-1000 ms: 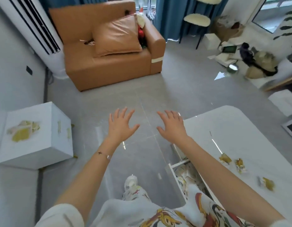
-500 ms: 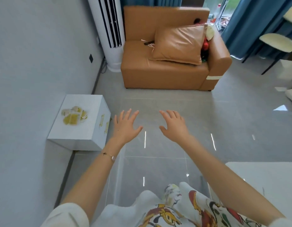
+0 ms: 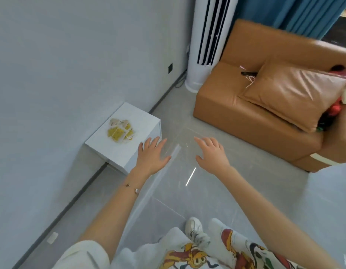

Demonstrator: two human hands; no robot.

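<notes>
My left hand (image 3: 151,155) is stretched out in front of me, palm down, fingers straight and spread, holding nothing. It hovers over the near right corner of a low white box (image 3: 110,150). My right hand (image 3: 211,154) is held out the same way over the grey floor, empty. A heap of yellow and white snack packets (image 3: 120,132) lies on top of the box, to the left of my left hand and apart from it.
A grey wall (image 3: 61,74) runs along the left. A tall white air conditioner (image 3: 205,45) stands in the corner. A tan leather sofa (image 3: 245,117) with a cushion (image 3: 296,94) fills the right. Blue curtains (image 3: 296,14) hang behind it. Bare grey floor tiles (image 3: 187,191) lie ahead.
My view has swung left: the white table has dropped out of sight, and the white box with the packets has come closer. Both hands stay out, open and empty.
</notes>
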